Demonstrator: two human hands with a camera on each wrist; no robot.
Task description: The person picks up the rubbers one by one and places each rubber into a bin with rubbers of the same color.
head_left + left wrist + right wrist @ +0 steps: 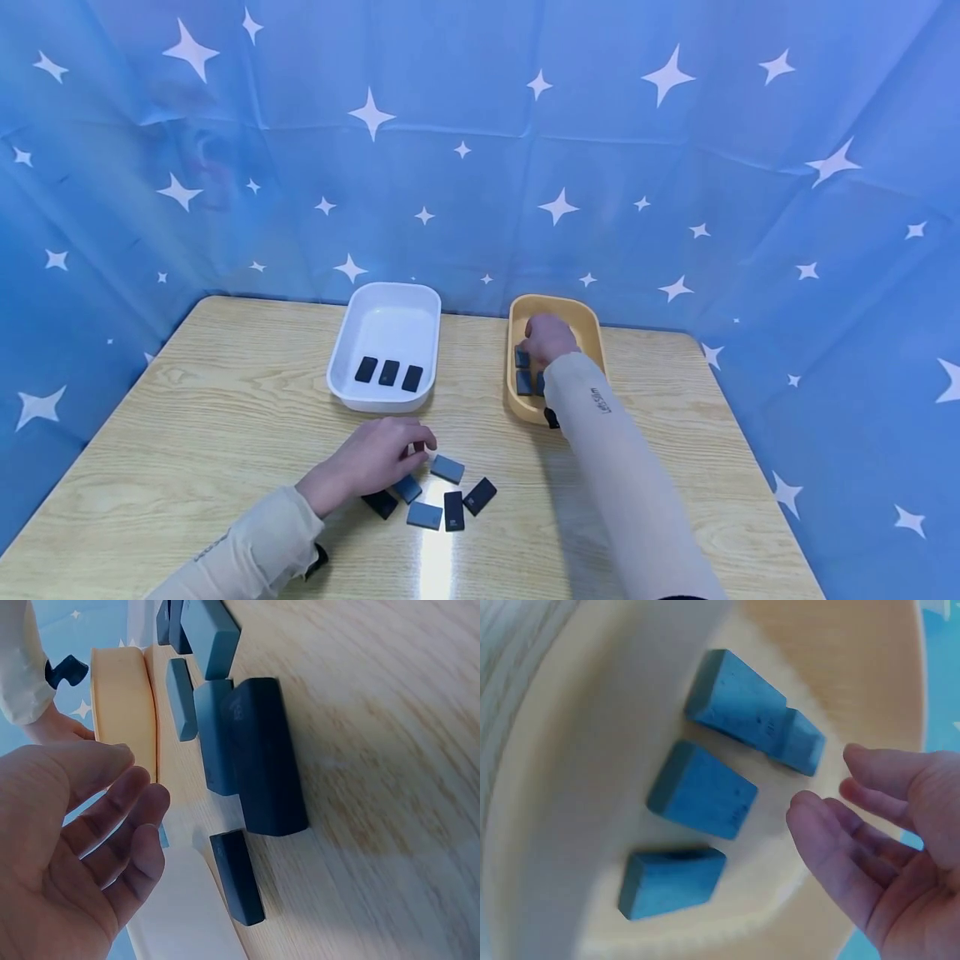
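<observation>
My right hand [550, 337] is inside the orange bin [585, 312], its fingers spread and holding nothing in the right wrist view. Beside its fingertips lies a small blue block [802, 742], end to end with another blue block [739, 701]; further blue blocks [705, 791] lie in the same bin. My left hand [378, 454] hovers over the loose blocks on the table, fingers loosely bent around nothing. Near it are a blue-grey block [447, 468], another blue-grey block [424, 516] and black blocks [453, 511]. A black block [379, 503] is partly hidden under the left forearm.
The white bin [393, 312] stands at the back left of the wooden table [247, 375], with three black blocks [388, 372] in a row at its near end. A blue star-patterned curtain [465, 92] hangs behind the table.
</observation>
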